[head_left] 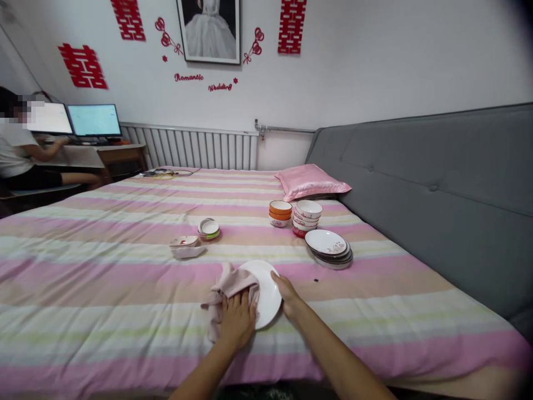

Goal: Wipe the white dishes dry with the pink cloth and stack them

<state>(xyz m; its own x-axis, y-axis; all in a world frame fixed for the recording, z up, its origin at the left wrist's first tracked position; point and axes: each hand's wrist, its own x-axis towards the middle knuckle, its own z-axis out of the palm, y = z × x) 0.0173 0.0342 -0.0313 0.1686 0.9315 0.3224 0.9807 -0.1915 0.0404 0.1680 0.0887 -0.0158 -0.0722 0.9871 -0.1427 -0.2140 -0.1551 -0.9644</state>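
A white plate [266, 291] lies on the striped bedspread [104, 266] in front of me. My left hand [237, 319] lies flat, fingers stretched, pressing a pinkish cloth [227, 289] against the plate's left part. My right hand [287, 294] grips the plate's right rim, thumb on top. A stack of plates [328, 249] sits to the right, beyond the white plate.
Two stacks of bowls [296, 216] stand near a pink pillow [310, 180]. Small dishes [209, 228] and another small stack [185, 244] lie mid-bed. A grey headboard [437, 189] runs along the right. At far left a person sits at a desk with monitors [94, 119].
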